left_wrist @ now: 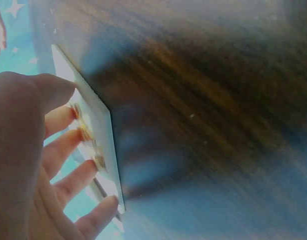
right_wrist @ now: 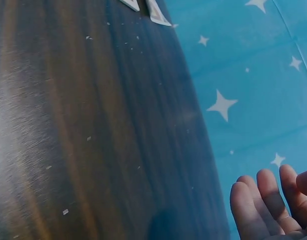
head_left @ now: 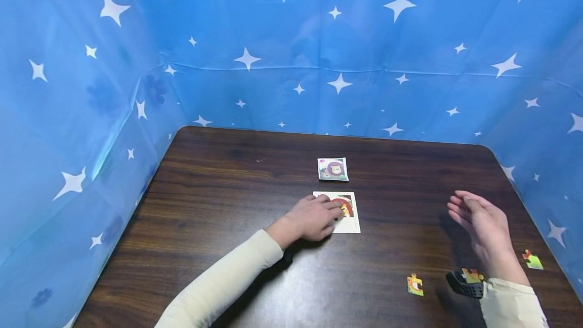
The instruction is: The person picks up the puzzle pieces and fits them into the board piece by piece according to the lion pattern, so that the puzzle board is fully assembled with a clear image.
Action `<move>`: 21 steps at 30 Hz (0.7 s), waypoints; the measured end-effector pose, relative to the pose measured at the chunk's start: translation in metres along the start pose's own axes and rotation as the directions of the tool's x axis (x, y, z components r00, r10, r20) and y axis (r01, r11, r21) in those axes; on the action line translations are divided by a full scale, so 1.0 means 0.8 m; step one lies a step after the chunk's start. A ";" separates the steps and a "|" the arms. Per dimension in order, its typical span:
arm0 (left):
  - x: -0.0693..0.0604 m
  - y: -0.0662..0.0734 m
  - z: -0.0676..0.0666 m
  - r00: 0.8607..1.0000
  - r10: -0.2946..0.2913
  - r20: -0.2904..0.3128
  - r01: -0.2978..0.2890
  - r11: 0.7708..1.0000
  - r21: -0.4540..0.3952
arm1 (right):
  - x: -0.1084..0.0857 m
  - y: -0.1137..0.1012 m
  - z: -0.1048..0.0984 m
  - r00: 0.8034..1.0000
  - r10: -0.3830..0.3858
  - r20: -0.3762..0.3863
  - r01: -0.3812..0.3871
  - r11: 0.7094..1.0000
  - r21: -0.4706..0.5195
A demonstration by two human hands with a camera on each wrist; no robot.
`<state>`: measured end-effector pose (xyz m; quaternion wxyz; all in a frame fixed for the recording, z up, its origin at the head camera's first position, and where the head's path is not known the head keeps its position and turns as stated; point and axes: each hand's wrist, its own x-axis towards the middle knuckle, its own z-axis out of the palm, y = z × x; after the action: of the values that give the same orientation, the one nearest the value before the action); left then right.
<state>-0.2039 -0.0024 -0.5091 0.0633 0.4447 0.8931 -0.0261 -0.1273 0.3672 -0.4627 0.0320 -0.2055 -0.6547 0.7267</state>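
My left hand (head_left: 314,216) rests on a white puzzle board (head_left: 348,225), its fingertips touching the surface. It covers the board's left part. Beside the fingers, red and yellow puzzle pieces (head_left: 347,205) show in the board's upper part. In the left wrist view the fingers (left_wrist: 76,180) are spread over the white board (left_wrist: 101,112), seen edge-on. My right hand (head_left: 487,227) is raised above the table at the right, fingers loosely bent, with nothing in it. Near its wrist lie loose puzzle pieces: one to the left (head_left: 415,285), one partly hidden (head_left: 472,274), one to the right (head_left: 533,260).
Behind the board lies a square picture card (head_left: 333,169) with a lion on it. A black wrist device (head_left: 464,285) on the right arm overlaps one piece. Blue star-patterned cloth (head_left: 291,39) hangs around the dark wooden table (head_left: 218,176).
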 end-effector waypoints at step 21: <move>0.001 -0.006 0.004 1.000 0.003 0.010 -0.003 1.000 -0.007 | -0.057 0.056 -0.028 0.991 0.085 0.102 -0.082 0.996 -0.032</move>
<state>-0.2081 -0.0052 -0.5121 0.0696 0.4457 0.8921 -0.0249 -0.0683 0.3673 -0.4958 -0.0351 -0.1952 -0.6565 0.7278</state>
